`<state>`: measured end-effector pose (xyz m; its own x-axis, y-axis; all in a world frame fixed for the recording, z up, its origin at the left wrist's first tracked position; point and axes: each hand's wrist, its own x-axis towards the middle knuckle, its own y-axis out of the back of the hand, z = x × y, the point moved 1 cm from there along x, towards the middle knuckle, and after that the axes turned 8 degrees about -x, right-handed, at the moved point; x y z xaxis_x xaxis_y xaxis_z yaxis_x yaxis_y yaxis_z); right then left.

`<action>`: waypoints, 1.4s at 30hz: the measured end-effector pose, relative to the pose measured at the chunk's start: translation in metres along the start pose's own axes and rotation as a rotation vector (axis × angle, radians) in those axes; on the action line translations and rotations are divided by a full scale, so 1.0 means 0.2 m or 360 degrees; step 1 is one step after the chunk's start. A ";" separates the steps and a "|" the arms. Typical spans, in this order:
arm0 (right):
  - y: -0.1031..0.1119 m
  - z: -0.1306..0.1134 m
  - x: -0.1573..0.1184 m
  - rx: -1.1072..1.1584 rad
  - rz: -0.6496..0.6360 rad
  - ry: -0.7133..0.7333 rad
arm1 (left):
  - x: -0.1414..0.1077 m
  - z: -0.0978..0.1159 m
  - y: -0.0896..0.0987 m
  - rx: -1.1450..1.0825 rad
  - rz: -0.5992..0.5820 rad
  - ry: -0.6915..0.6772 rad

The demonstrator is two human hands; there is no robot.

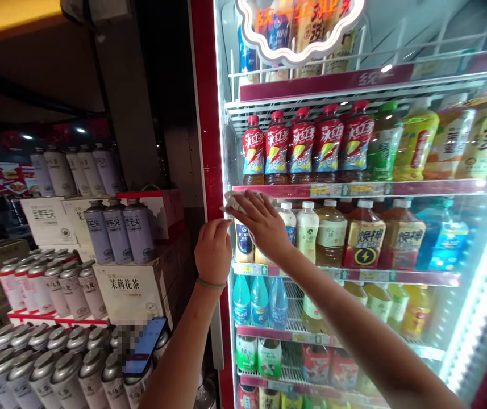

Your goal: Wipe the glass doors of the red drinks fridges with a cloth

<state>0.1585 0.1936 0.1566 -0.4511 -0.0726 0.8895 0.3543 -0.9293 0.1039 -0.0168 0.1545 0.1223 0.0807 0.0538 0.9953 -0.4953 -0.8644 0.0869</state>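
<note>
Both my hands are raised at the left edge of a lit drinks fridge. My right hand (262, 221) lies flat with fingers stretched over a crumpled pale cloth or tissue (232, 200), just under the pink price strip (277, 192). Beside it, my left hand (214, 250) is closed in a pinch at the red frame (207, 142), its fingertips near the cloth's lower corner; what they hold is too small to name. Red-capped tea bottles (302, 145) stand above my right hand, and white-capped bottles (307, 227) stand to its right.
Lower shelves hold blue bottles (259, 301) and green-labelled bottles (269, 358). On the left stand many silver-topped cans (66, 375), stacked cartons (134, 292) and a phone (145, 346) on the cans, below my left forearm's level.
</note>
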 end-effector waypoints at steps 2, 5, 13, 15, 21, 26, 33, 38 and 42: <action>-0.01 -0.01 0.00 0.0007 -0.0016 0.0043 | 0.00 0.00 0.00 -0.0013 0.0005 -0.0003; -0.01 -0.03 0.01 -0.0006 0.0000 -0.0096 | 0.00 0.00 0.01 -0.0030 0.0005 -0.0020; 0.01 0.06 -0.03 0.0039 0.0021 -0.0144 | 0.00 -0.01 0.00 -0.0097 0.0022 0.0104; 0.02 0.08 -0.04 -0.0015 0.0091 -0.0302 | 0.00 -0.01 0.00 -0.0091 0.0028 0.0118; 0.00 -0.03 -0.15 0.0018 -0.0046 0.0072 | 0.00 0.00 0.00 -0.0194 0.0081 0.0176; -0.01 -0.07 -0.19 -0.0026 0.0091 -0.0191 | 0.00 0.00 0.00 -0.0191 0.0034 0.0162; -0.05 -0.16 -0.25 0.0022 0.0023 -0.0070 | -0.01 -0.01 0.01 -0.0174 -0.0058 0.0069; -0.05 -0.18 -0.27 0.0005 0.0033 -0.0036 | -0.01 -0.02 0.01 -0.0192 -0.0079 0.0068; -0.03 -0.14 -0.30 0.0007 -0.0045 0.0050 | -0.01 -0.02 0.01 -0.0155 -0.0082 -0.0035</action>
<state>0.1596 0.1929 0.0903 -0.4864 -0.0575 0.8719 0.3447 -0.9295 0.1310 -0.0212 0.1540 0.1214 0.1267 0.0847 0.9883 -0.5719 -0.8079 0.1426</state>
